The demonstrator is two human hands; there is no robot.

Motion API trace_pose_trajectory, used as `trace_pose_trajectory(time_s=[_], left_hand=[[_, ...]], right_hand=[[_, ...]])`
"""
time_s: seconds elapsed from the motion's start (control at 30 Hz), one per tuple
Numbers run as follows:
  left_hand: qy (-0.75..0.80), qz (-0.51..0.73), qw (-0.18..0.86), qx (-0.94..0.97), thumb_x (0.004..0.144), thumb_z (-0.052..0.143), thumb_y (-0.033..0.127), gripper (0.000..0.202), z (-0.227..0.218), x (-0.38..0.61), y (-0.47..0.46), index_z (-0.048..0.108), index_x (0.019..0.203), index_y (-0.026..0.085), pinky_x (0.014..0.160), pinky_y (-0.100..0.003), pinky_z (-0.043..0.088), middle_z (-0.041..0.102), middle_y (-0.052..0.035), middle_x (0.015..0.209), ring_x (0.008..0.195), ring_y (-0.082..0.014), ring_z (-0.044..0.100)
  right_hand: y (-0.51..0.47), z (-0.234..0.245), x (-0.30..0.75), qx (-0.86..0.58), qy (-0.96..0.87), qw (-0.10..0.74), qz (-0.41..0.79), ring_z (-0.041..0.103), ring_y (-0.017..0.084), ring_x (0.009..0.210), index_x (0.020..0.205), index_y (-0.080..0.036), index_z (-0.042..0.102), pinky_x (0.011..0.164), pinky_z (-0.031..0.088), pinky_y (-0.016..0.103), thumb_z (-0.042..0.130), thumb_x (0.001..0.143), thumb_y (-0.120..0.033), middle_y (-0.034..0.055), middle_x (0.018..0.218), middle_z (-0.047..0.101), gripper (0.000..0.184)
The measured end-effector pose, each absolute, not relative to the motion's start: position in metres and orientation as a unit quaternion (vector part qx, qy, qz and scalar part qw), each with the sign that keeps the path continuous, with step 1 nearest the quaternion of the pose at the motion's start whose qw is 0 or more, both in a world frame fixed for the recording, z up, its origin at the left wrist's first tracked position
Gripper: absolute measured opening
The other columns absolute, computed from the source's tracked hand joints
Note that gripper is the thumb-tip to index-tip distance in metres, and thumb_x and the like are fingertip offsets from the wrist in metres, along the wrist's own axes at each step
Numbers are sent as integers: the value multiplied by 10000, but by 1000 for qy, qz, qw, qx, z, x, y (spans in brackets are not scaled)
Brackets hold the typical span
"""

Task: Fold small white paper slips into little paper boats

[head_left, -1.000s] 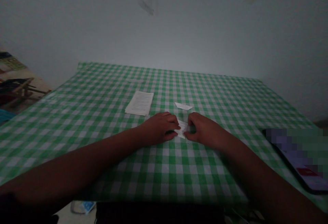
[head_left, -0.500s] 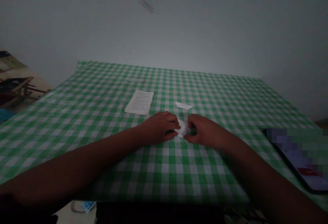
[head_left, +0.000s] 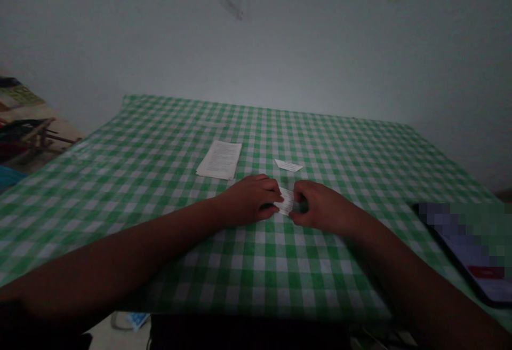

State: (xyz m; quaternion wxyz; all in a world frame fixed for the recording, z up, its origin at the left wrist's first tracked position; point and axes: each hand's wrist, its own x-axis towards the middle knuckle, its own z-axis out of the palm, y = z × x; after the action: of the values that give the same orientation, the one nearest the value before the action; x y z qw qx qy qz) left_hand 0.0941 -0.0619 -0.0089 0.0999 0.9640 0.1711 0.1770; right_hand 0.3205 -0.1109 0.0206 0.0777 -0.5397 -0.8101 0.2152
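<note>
A green gingham tablecloth (head_left: 120, 179) covers the table before me. A phone (head_left: 460, 248) lies off past my right hand, and a stack of printed sheets (head_left: 219, 160) sits ahead of my left hand. A small white paper slip (head_left: 288, 165) lies just ahead of both hands. Between them, a narrow paper strip (head_left: 286, 201) has its long axis running away from me. My left hand (head_left: 250, 200) is curled, fingertips gripping the strip's left edge. My right hand (head_left: 324, 208) curls at its right edge; whether it grips, I cannot tell.
</note>
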Motion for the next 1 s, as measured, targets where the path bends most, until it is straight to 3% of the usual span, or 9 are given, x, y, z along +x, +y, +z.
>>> trace_pose_trajectory(time_s=[0.37, 0.7, 0.9, 1.0], left_hand=[[169, 166, 100, 966, 907, 618, 254, 245, -5, 95, -63, 686, 1132, 185, 945, -405, 470, 666, -90, 1092, 1030, -221, 597], [165, 173, 102, 966, 920, 604, 264, 240, -9, 94, -61, 686, 1130, 179, 960, -406, 459, 663, -89, 1114, 1042, -221, 594], [164, 169, 99, 967, 940, 569, 263, 249, -8, 93, -63, 666, 1149, 167, 976, -399, 445, 649, -91, 1173, 1084, -224, 582], [188, 161, 92, 964, 949, 550, 252, 249, -8, 91, -65, 649, 1166, 182, 990, -411, 419, 636, -72, 1214, 1122, -228, 564]], right_hand=[[-105, 16, 317, -579, -791, 78, 182, 542, 175, 707, 783, -209, 544, 612, 378, 302, 692, 739, -281, 42, 836, 637, 170], [-82, 6, 328, -650, -740, 106, 136, 516, 162, 621, 668, -220, 498, 556, 341, 296, 647, 801, -357, 20, 701, 606, 242], [-87, 8, 325, -610, -770, 142, 119, 560, 160, 722, 831, -189, 584, 653, 396, 284, 554, 857, -229, 45, 848, 630, 56], [-94, 13, 322, -567, -803, 119, 138, 578, 174, 783, 884, -179, 631, 706, 413, 294, 526, 880, -216, 65, 890, 635, 112]])
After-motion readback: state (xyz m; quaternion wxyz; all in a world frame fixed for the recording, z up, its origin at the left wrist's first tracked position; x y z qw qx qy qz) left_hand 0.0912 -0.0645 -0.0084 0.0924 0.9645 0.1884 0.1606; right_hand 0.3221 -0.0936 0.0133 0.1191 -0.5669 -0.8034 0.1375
